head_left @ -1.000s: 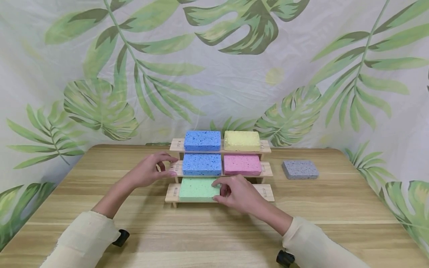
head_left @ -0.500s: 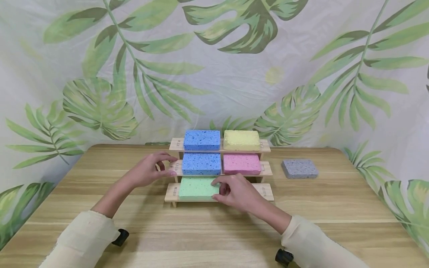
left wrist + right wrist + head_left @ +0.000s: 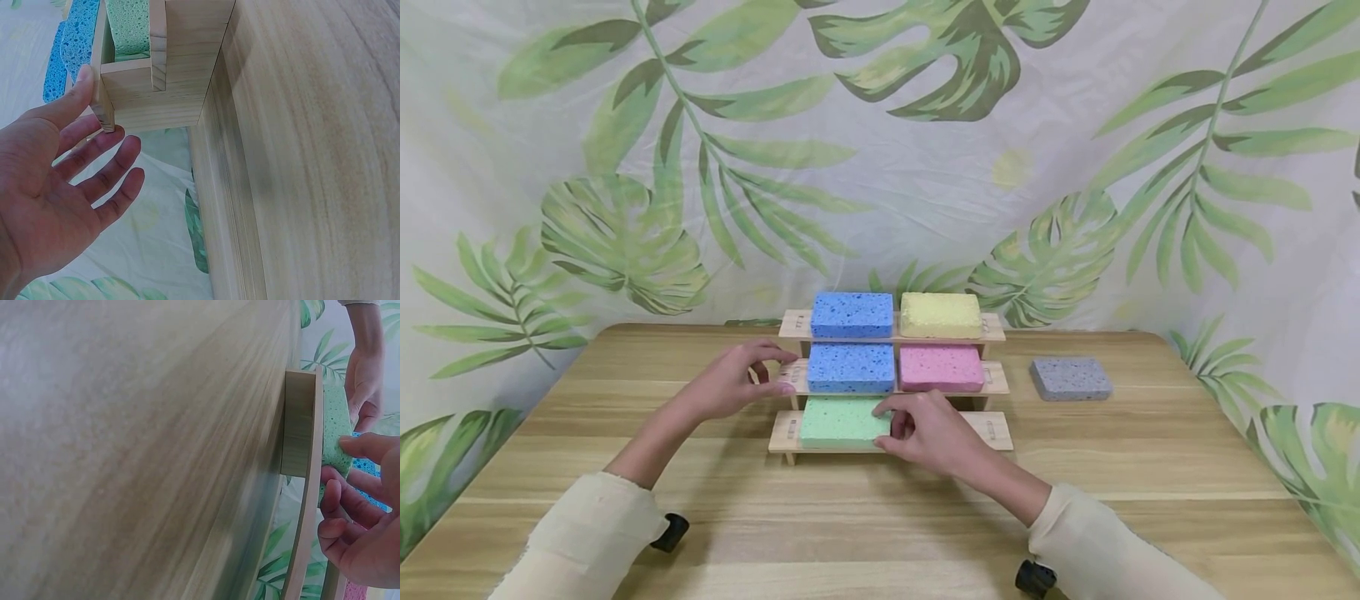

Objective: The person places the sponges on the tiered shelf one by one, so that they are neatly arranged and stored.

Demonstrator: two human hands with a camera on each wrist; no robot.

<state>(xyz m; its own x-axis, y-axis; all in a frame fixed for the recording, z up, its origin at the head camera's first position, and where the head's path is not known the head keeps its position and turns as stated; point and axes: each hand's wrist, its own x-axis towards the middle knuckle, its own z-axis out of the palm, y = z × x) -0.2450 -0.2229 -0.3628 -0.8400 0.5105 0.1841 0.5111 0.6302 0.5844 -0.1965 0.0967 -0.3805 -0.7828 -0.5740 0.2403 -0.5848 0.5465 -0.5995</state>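
Note:
A three-tier wooden rack [image 3: 996, 379] stands mid-table. Its top shelf bears a blue sponge [image 3: 852, 314] and a yellow sponge [image 3: 941, 315], and the middle shelf a second blue sponge [image 3: 851, 367] and a pink sponge [image 3: 942, 368]. A green sponge [image 3: 838, 421] lies on the left half of the bottom shelf. My right hand [image 3: 925, 429] pinches its right end, fingers curled; in the right wrist view the right hand [image 3: 356, 531] meets the green sponge [image 3: 336, 431]. My left hand [image 3: 730, 383] touches the middle shelf's left end with straight fingers [image 3: 94, 169].
A grey sponge [image 3: 1071, 378] lies flat on the wooden table [image 3: 1150, 467] to the right of the rack. A leaf-print cloth [image 3: 625, 167] hangs behind the table and at both sides. Bare tabletop stretches in front of the rack.

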